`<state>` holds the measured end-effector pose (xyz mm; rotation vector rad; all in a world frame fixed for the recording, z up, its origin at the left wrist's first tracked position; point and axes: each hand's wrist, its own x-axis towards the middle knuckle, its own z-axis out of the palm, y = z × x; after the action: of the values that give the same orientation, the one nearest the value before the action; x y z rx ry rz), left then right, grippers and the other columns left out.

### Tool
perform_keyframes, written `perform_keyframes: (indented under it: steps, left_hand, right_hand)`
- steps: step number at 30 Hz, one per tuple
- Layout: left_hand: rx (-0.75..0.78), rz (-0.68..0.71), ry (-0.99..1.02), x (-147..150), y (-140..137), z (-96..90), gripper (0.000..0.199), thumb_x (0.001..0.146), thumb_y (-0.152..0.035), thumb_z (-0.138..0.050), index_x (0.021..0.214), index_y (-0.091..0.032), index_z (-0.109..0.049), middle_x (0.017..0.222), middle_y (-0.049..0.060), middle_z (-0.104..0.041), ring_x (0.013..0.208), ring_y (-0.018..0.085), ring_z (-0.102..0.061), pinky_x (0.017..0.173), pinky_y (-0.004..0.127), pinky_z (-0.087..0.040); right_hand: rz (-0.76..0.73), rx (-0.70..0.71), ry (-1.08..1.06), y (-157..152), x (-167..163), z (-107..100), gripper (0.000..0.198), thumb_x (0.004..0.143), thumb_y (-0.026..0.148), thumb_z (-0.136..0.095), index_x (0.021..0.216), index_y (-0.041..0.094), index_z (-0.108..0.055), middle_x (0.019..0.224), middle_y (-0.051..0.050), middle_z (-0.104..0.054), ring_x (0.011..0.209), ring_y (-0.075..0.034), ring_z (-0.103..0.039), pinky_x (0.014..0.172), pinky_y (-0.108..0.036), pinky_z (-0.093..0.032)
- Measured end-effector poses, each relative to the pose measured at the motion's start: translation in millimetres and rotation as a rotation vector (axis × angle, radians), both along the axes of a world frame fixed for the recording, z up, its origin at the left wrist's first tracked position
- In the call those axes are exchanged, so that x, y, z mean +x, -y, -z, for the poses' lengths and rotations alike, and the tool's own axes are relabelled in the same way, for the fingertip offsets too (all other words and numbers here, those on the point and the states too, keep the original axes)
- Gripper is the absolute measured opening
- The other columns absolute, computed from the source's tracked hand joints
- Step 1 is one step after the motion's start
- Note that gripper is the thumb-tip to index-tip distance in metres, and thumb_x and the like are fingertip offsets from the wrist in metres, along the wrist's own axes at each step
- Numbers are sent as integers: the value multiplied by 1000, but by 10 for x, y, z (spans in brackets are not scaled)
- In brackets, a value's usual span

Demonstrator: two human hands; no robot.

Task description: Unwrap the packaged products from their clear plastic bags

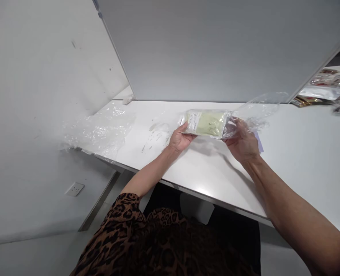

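Note:
Above the white table, a flat pale-green packet (208,123) with a white printed label is held between both hands. My left hand (182,138) grips its left end, thumb on top and fingers beneath. At the other end, my right hand (242,142) is closed around the packet's edge and the clear plastic wrap (259,111) there. This loose wrap spreads out behind and to the right of my right hand. Part of a purple piece (259,142) shows beside that hand; the rest is hidden.
Crumpled clear plastic film (98,130) lies on the left of the white table (299,153), partly over its edge. A grey panel (216,50) stands along the back. Several shiny packets (325,92) are piled at the far right. A wall is close on the left.

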<state>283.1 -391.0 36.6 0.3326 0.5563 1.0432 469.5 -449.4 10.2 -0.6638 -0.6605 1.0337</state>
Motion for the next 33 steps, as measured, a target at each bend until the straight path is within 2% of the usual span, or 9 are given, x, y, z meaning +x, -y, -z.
perform_keyframes:
  steps: [4, 8, 11, 17, 19, 21, 23, 27, 33]
  left_hand:
    - [1, -172, -16, -87, -155, -33, 26, 101, -19, -58, 123, -16, -72, 131, 8, -75, 135, 22, -64, 114, 37, -53]
    - [17, -259, -54, -214, -277, -39, 28, 100, -26, -62, 125, -18, -71, 128, 6, -76, 133, 20, -66, 112, 33, -53]
    - [47, -191, -97, -238, -281, -10, 30, 97, -28, -66, 125, -18, -71, 117, 7, -80, 125, 22, -70, 111, 37, -54]
    - [67, 47, -154, -79, -133, 82, 20, 91, -18, -72, 110, -13, -74, 88, 6, -79, 97, 22, -77, 112, 42, -53]
    - [59, 84, -159, -23, -97, 107, 17, 92, -15, -70, 107, -13, -74, 83, 4, -78, 87, 20, -77, 110, 40, -54]
    - [46, 91, -155, 14, -85, 127, 14, 94, -15, -67, 106, -13, -74, 79, 3, -77, 80, 17, -76, 108, 38, -55]
    - [42, 92, -140, 35, -92, 149, 13, 95, -17, -66, 106, -13, -73, 77, 3, -76, 76, 16, -74, 105, 36, -56]
    - [50, 126, -134, 63, -114, 208, 19, 95, -22, -68, 111, -14, -73, 79, 4, -77, 80, 18, -75, 105, 37, -55]
    - [40, 248, -150, 140, -51, 221, 23, 100, -30, -63, 113, -15, -74, 89, 7, -78, 90, 19, -75, 113, 40, -50]
  right_hand:
    - [39, -91, 34, 13, 108, -47, 16, 75, 30, -78, 89, 22, -74, 88, -2, -73, 72, -14, -67, 59, -26, -59]
    - [199, -132, -70, 53, 316, -193, 8, 80, 32, -69, 83, 25, -70, 89, -3, -70, 78, -17, -66, 62, -30, -59]
    - [252, -159, -58, 68, 411, -280, 18, 83, 41, -68, 85, 23, -68, 96, -6, -70, 82, -18, -65, 65, -31, -58]
    - [-26, -302, 178, 100, 65, -193, 41, 74, 42, -85, 108, 27, -66, 114, -5, -70, 101, -20, -68, 72, -28, -61]
    - [-200, -340, 211, 137, -110, -132, 47, 74, 47, -87, 111, 28, -66, 113, -5, -70, 96, -20, -69, 66, -28, -62]
    - [-351, -344, 204, 176, -232, -85, 48, 75, 55, -87, 108, 27, -67, 100, -3, -70, 78, -18, -67, 55, -27, -59]
    - [-424, -325, 191, 202, -283, -60, 47, 72, 58, -89, 98, 24, -68, 81, 0, -66, 61, -13, -58, 45, -24, -51]
    - [-388, -272, 210, 212, -220, -95, 47, 66, 50, -96, 68, 20, -60, 59, 4, -53, 48, -7, -44, 41, -18, -42]
    - [-129, -144, 214, 206, -72, -240, 31, 83, 44, -85, 74, 21, -67, 63, 1, -55, 54, -10, -49, 49, -23, -46]
